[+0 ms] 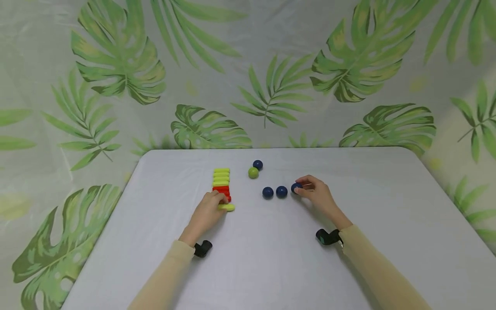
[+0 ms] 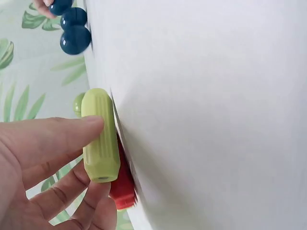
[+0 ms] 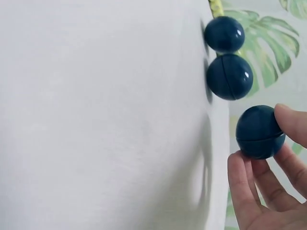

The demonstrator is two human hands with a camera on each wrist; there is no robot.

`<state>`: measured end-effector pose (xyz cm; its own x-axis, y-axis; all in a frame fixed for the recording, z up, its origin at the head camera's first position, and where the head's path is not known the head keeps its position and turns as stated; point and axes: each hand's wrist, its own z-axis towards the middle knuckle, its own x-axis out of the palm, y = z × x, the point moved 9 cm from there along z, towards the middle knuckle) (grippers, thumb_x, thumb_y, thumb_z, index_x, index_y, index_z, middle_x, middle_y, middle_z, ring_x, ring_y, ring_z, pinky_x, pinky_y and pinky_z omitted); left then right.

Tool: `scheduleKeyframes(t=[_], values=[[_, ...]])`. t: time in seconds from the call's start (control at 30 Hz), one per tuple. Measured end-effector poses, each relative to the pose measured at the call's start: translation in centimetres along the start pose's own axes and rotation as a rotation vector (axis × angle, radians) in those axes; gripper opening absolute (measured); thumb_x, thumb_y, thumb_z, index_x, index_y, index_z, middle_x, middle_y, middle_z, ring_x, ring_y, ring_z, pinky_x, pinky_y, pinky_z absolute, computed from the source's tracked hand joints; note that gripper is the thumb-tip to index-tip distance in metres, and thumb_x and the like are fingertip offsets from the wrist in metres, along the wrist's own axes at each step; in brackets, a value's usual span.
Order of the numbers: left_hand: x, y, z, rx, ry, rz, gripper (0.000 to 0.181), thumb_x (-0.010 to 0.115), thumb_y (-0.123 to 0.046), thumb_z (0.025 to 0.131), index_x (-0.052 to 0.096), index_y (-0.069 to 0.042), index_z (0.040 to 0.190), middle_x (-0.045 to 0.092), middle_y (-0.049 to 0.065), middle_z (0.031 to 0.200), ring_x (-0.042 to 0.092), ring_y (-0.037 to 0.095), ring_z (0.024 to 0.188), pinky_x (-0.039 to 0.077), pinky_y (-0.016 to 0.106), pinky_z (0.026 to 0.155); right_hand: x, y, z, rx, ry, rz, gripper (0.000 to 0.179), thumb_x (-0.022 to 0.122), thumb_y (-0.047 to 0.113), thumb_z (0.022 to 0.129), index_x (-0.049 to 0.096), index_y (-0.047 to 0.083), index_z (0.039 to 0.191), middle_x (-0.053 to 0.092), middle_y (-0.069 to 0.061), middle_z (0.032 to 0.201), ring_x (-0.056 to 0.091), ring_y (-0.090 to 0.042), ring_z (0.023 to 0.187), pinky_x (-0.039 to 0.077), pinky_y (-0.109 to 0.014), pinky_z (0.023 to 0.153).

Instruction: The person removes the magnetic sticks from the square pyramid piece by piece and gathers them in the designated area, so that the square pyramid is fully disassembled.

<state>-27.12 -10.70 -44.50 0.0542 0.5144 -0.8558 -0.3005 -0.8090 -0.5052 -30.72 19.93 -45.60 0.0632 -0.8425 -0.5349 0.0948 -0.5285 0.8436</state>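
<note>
My left hand (image 1: 208, 210) pinches a short yellow-green ridged stick (image 2: 100, 143) between thumb and fingers, at the near end of a row of similar sticks. In that row, several yellow sticks (image 1: 221, 177) lie side by side at the far end, with red sticks (image 1: 221, 189) nearer, partly hidden by the hand. On the other side, my right hand (image 1: 319, 197) grips a dark blue ball (image 3: 259, 132) with a seam around it, thumb on one side and fingers on the other. Just left of it are two more blue balls, one (image 1: 281, 191) closer and another (image 1: 268, 192) farther left.
Farther back on the white table (image 1: 271, 258), a green ball (image 1: 253, 172) sits against another blue ball (image 1: 257, 164). A leaf-patterned cloth (image 1: 279, 86) hangs behind the table. Each wrist wears a small black camera.
</note>
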Motion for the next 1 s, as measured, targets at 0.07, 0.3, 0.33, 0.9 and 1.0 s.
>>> scheduleKeyframes(t=[0.07, 0.3, 0.33, 0.9, 1.0], values=[[-0.2, 0.4, 0.0, -0.018, -0.008, 0.015, 0.016, 0.074, 0.000, 0.079, 0.066, -0.007, 0.091, 0.055, 0.002, 0.091, 0.049, 0.024, 0.089, 0.047, 0.035, 0.076, -0.1, 0.2, 0.9, 0.004, -0.006, -0.003, 0.036, 0.068, 0.021, 0.090, 0.060, 0.003, 0.120, 0.059, -0.019, 0.117, 0.055, -0.035, 0.109, 0.046, -0.048, 0.089], [-0.3, 0.9, 0.2, -0.036, -0.013, 0.041, 0.017, 0.075, 0.000, 0.079, 0.065, -0.006, 0.092, 0.054, 0.005, 0.096, 0.048, 0.023, 0.089, 0.047, 0.034, 0.075, 1.3, 1.6, 3.9, -0.004, 0.035, -0.022, 0.034, 0.068, 0.019, 0.091, 0.060, 0.003, 0.120, 0.059, -0.018, 0.121, 0.054, -0.035, 0.111, 0.046, -0.047, 0.090], [-0.4, 0.9, 0.3, -0.033, -0.018, 0.038, 0.017, 0.075, 0.001, 0.079, 0.065, -0.006, 0.091, 0.054, 0.005, 0.095, 0.047, 0.024, 0.089, 0.046, 0.034, 0.075, 1.6, 1.8, 4.3, -0.004, 0.045, -0.030, 0.034, 0.068, 0.019, 0.091, 0.060, 0.003, 0.119, 0.059, -0.017, 0.120, 0.054, -0.034, 0.111, 0.046, -0.046, 0.090], [-0.9, 0.4, 0.8, -0.007, -0.048, 0.004, 0.016, 0.075, 0.000, 0.078, 0.065, -0.006, 0.089, 0.054, 0.003, 0.090, 0.049, 0.022, 0.086, 0.047, 0.034, 0.074, 5.0, 2.3, 6.6, -0.017, 0.184, -0.113, 0.032, 0.067, 0.016, 0.091, 0.061, 0.002, 0.119, 0.060, -0.017, 0.117, 0.056, -0.033, 0.108, 0.044, -0.044, 0.093], [-1.6, 0.2, 0.8, -0.003, -0.083, -0.013, 0.016, 0.075, -0.005, 0.081, 0.066, -0.006, 0.093, 0.055, 0.003, 0.092, 0.051, 0.022, 0.087, 0.048, 0.034, 0.075, 4.5, 2.6, 6.1, -0.029, 0.182, -0.103, 0.035, 0.064, 0.017, 0.093, 0.058, 0.002, 0.124, 0.059, -0.019, 0.122, 0.056, -0.035, 0.110, 0.044, -0.045, 0.094]])
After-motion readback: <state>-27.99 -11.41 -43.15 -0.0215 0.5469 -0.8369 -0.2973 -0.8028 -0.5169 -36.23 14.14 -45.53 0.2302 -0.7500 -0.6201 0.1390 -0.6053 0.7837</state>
